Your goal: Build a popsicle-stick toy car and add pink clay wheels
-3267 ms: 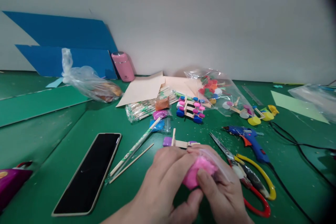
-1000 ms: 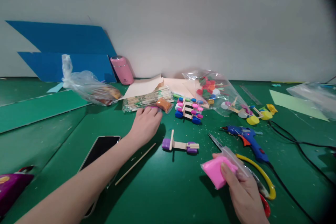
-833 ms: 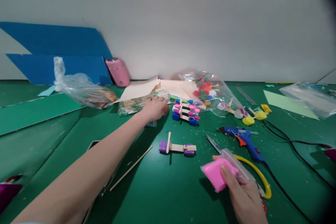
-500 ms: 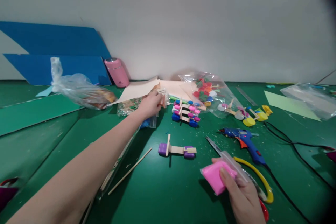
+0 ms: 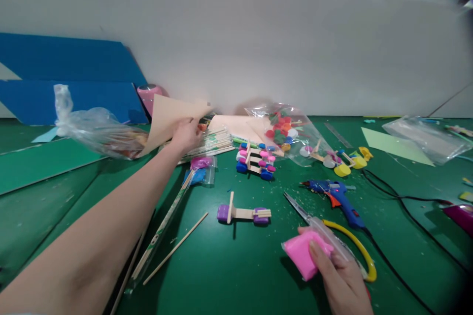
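At the back of the table, my left hand [image 5: 187, 134] has its fingers closed at a tan paper sheet [image 5: 168, 117], which stands tilted up. The fingertips are partly hidden, and a small orange bit shows beside them. Under that hand lies a clear bag of thin wooden sticks [image 5: 218, 141]. My right hand [image 5: 342, 275] grips a small clear packet of pink clay [image 5: 306, 254] at the lower right. Scissors [image 5: 297, 206] lie just behind this packet. Between the hands stands a small stick model with purple blocks [image 5: 244, 214].
Several colorful stick models [image 5: 255, 161] stand near a clear bag of colored caps [image 5: 286, 130]. A blue glue gun [image 5: 338, 197] lies right, its cord trailing. Long sticks in a sleeve [image 5: 162, 229], a loose stick [image 5: 175, 248], and pink and blue packets [image 5: 201, 170] lie left. A pink bottle [image 5: 148, 96] stands behind.
My left hand has moved left, and the tan sheet has tilted up, covering part of the pink bottle. The sticks and the pink packet beneath now show. My right hand still holds the pink clay.
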`<state>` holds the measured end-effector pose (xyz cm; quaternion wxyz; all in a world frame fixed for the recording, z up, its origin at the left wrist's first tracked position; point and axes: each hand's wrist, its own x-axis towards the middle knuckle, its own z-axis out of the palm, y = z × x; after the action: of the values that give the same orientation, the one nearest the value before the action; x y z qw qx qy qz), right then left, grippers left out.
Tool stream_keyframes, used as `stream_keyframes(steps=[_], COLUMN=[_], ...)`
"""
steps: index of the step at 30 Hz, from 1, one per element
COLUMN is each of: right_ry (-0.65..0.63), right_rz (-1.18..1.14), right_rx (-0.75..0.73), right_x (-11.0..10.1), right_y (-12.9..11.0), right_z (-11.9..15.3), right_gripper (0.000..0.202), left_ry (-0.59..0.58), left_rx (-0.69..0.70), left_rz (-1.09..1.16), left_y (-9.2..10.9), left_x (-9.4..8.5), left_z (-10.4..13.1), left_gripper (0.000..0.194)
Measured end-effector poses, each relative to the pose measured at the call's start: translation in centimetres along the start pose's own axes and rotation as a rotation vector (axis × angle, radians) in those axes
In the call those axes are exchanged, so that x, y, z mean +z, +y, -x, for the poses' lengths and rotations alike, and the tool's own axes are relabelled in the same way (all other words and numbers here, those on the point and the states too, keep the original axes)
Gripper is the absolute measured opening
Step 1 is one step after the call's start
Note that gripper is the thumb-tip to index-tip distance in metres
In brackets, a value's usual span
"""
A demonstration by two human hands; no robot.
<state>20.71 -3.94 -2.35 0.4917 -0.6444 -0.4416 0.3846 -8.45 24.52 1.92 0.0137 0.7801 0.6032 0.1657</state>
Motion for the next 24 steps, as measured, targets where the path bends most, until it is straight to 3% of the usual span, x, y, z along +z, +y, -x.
stream_keyframes(steps=[4, 7, 9, 12, 14, 18, 21, 24], right_ry=[-0.023, -0.049, -0.06, -0.101, -0.131, -0.283, -0.419, -0.508], right_rz=[0.004, -0.003, -0.018, -0.05, -0.067, -0.114, -0.159, -0.138], right_rx=[-0.009, 0.004, 0.021, 0.055, 0.045, -0.105, -0.142, -0.114], right_x=[0.4, 0.5, 0.6, 0.8, 1.1, 2.5, 3.6, 4.0], right_y=[-0.3, -0.5, -0.5, -0.7, -1.1, -2.7, -3.8, -4.3], right_z=[0.1, 0.2, 0.3, 0.3, 0.5, 1.0, 1.5, 1.8], right_gripper=[0.033, 0.034, 0.035, 0.035, 0.034, 0.032, 0.033, 0.034], left_ry=[0.031, 0.117, 0.204, 0.276, 0.295, -0.005, -0.251, -0.422], left_rx=[0.032, 0.026, -0.005, 0.023, 0.094, 0.046, -0.157, -0.308], left_rz=[0.051, 0.111, 0.152, 0.245, 0.502, 0.838, 1.055, 1.249], left_y=[0.5, 2.2, 4.1, 8.1, 10.9, 14.9, 16.2, 16.6], left_x=[-0.8, -2.0, -3.1, -4.9, -5.6, -5.0, -3.5, -2.3], left_z=[1.3, 3.4, 5.9, 11.7, 16.0, 22.3, 23.9, 24.4], left_gripper=[0.028, 0.022, 0.026, 0.023, 0.015, 0.017, 0.023, 0.021])
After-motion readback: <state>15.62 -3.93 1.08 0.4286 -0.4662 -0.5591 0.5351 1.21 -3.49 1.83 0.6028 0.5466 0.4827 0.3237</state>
